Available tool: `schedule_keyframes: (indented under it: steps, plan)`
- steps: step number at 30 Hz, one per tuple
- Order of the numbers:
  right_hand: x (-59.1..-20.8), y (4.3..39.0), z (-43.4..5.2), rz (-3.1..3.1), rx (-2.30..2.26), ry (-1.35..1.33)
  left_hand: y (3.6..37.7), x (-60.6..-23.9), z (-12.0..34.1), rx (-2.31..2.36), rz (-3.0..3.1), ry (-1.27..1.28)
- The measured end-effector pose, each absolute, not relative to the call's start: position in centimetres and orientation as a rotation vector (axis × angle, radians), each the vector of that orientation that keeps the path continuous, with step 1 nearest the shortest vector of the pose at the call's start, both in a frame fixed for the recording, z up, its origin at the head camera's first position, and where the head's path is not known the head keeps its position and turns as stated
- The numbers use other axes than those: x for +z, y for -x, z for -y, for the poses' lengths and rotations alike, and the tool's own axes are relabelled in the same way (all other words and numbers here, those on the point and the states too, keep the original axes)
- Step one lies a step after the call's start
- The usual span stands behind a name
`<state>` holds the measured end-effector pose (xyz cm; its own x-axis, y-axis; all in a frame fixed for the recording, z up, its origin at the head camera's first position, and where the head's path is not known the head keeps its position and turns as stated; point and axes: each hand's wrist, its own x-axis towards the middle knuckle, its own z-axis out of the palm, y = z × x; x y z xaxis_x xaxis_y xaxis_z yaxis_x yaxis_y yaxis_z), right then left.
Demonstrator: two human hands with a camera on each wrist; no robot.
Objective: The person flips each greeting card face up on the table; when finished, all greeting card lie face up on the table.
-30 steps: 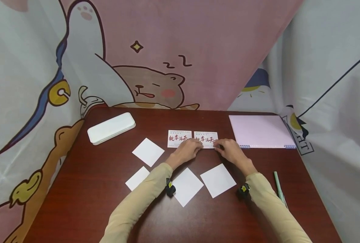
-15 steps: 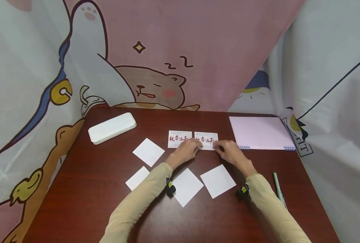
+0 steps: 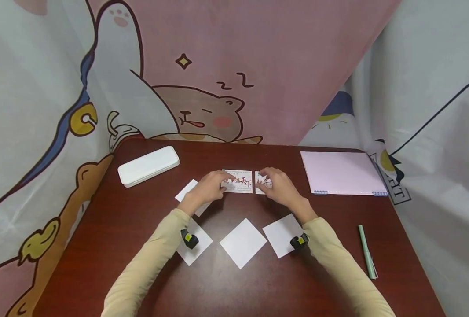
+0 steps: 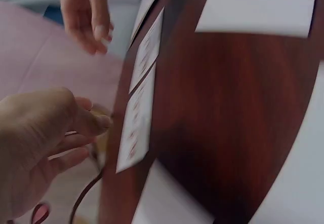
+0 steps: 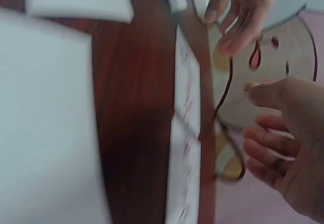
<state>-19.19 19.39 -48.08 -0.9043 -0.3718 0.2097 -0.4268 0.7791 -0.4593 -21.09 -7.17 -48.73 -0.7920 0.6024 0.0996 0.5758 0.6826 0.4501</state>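
Two white cards with red calligraphy lie side by side mid-table, the left card (image 3: 240,181) and the right card (image 3: 261,182). My left hand (image 3: 212,184) hovers over the left card's left end with its fingers loosely curled and holds nothing. Over the right card is my right hand (image 3: 277,185), which covers most of it and is also loosely curled and empty. The left wrist view shows my left hand (image 4: 50,143) beside the cards (image 4: 135,125). In the right wrist view my right hand (image 5: 283,138) is above them (image 5: 186,82). Contact with the cards cannot be told.
Several blank white paper squares (image 3: 243,242) lie on the dark wooden table (image 3: 111,246) around my forearms. A white case (image 3: 148,166) sits at the back left, a pink notebook (image 3: 343,173) at the back right, and a green pen (image 3: 366,252) near the right edge.
Both hands have shifted left and slightly away from me. The left hand went from between the cards to the left card's end; the right hand now covers the right card.
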Motion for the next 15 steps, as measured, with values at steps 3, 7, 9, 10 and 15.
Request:
schedule_keyframes:
  steps: [3,7,9,10,15]
  plan:
    - [-46.9,19.2,-16.8,2.885,0.784,-0.655,21.7,-47.3,9.9,0.687,-2.777,-0.864]
    - [-45.9,18.8,-13.2,2.924,0.774,-0.691,22.1,-46.3,12.9,0.602,-2.719,-0.770]
    - [-45.8,18.6,-11.4,2.969,0.736,-0.716,22.1,-46.2,13.8,0.558,-2.694,-0.743]
    - [-45.9,18.4,-10.5,2.991,0.717,-0.733,22.1,-46.2,14.2,0.534,-2.681,-0.731]
    - [-46.8,17.9,-6.3,3.081,0.547,-0.794,21.6,-46.7,15.3,0.425,-2.638,-0.700]
